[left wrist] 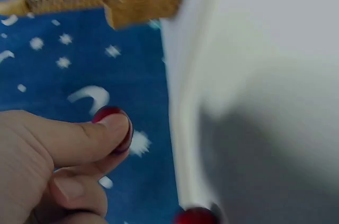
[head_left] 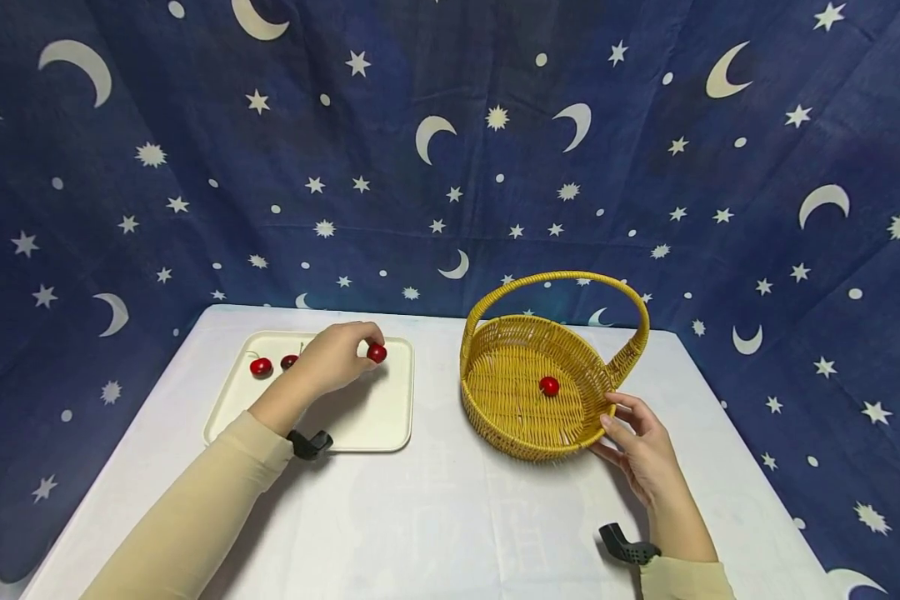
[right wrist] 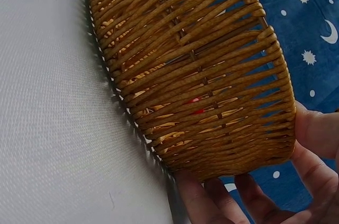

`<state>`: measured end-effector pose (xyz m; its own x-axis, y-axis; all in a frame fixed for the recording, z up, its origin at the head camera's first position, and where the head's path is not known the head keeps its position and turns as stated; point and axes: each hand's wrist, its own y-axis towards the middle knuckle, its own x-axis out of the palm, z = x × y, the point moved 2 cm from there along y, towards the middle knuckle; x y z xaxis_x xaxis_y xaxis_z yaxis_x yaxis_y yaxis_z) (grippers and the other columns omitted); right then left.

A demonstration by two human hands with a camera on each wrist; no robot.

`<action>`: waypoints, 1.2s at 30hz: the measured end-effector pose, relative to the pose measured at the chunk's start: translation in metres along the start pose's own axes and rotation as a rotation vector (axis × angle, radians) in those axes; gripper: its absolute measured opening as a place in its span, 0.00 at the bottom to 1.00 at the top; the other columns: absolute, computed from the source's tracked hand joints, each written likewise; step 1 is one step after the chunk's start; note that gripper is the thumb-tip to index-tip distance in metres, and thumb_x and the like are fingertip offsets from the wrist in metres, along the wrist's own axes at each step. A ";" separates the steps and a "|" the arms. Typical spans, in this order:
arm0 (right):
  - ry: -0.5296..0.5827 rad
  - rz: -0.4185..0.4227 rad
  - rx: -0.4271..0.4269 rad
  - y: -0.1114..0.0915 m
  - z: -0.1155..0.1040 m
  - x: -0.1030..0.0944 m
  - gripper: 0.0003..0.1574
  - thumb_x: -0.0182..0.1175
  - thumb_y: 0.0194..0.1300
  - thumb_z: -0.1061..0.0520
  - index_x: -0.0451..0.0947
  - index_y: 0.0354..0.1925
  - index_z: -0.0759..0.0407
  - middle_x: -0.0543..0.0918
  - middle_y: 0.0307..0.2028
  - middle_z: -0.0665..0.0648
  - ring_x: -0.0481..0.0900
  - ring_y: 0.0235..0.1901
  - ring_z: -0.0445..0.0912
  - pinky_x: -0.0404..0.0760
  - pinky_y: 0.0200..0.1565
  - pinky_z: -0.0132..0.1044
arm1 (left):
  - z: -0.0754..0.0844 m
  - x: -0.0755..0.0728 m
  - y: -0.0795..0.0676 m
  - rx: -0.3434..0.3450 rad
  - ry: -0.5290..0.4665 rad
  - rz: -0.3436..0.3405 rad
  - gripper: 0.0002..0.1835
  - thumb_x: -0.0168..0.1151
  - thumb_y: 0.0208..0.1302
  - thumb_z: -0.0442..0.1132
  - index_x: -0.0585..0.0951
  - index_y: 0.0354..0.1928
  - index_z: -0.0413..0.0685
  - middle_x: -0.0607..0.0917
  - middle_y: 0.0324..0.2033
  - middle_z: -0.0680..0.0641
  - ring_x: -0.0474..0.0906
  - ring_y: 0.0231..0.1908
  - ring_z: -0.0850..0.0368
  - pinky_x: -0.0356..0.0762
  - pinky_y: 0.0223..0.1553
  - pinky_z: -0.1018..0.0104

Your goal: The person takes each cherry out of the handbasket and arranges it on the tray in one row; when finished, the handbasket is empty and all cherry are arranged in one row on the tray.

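Between thumb and fingers, my left hand (head_left: pixel 333 360) pinches a red cherry (head_left: pixel 377 353) above the right part of a cream tray (head_left: pixel 378 421). The left wrist view also shows this pinched cherry (left wrist: pixel 107 112). Two more cherries lie on the tray left of the hand, a bright red cherry (head_left: pixel 261 367) and a darker cherry (head_left: pixel 288 362) partly behind the hand. My right hand (head_left: pixel 648 458) holds the near right side of a yellow wicker basket (head_left: pixel 506 400), thumb at the rim and fingers low along the wall. One red cherry (head_left: pixel 549 386) sits inside on the basket's floor.
A tall arched handle (head_left: pixel 555 276) rises over the basket. Both tray and basket stand on a white-covered table (head_left: pixel 435 517), with a gap between them. Behind the table hangs a dark blue cloth (head_left: pixel 390 150) with moons and stars.
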<state>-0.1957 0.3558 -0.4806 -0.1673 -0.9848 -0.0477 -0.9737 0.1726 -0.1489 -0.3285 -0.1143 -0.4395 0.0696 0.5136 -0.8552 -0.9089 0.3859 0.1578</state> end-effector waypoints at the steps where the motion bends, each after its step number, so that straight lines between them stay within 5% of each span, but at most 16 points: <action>1: 0.000 0.001 0.000 0.000 0.000 0.000 0.32 0.63 0.79 0.58 0.67 0.75 0.58 0.68 0.65 0.57 0.86 0.53 0.41 0.91 0.51 0.42 | -0.005 0.001 0.000 -0.023 0.031 -0.005 0.14 0.76 0.62 0.34 0.86 0.48 0.53 0.92 0.47 0.48 0.87 0.50 0.43 0.82 0.54 0.44; 12: -0.008 0.013 0.017 -0.001 0.002 0.001 0.30 0.63 0.79 0.59 0.69 0.74 0.55 0.69 0.65 0.54 0.86 0.53 0.40 0.91 0.51 0.42 | -0.028 0.014 0.001 -0.132 0.151 -0.045 0.14 0.80 0.60 0.42 0.88 0.47 0.54 0.91 0.42 0.47 0.85 0.42 0.45 0.82 0.44 0.43; 27: 0.000 0.010 0.006 0.000 0.001 0.001 0.29 0.62 0.79 0.60 0.70 0.73 0.55 0.70 0.63 0.53 0.87 0.52 0.40 0.91 0.50 0.42 | -0.033 0.011 -0.002 -0.145 0.148 -0.063 0.20 0.83 0.57 0.43 0.88 0.50 0.50 0.92 0.43 0.45 0.86 0.44 0.44 0.83 0.47 0.43; 36: 0.004 0.005 -0.006 0.000 0.002 0.001 0.31 0.63 0.79 0.60 0.67 0.74 0.59 0.70 0.63 0.54 0.87 0.52 0.40 0.91 0.49 0.42 | -0.028 -0.004 -0.003 -0.136 0.121 -0.042 0.20 0.80 0.60 0.41 0.88 0.54 0.48 0.92 0.48 0.46 0.87 0.50 0.43 0.83 0.51 0.43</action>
<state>-0.1954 0.3552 -0.4821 -0.1732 -0.9839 -0.0448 -0.9737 0.1779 -0.1424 -0.3374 -0.1391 -0.4500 0.0661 0.3998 -0.9142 -0.9540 0.2938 0.0595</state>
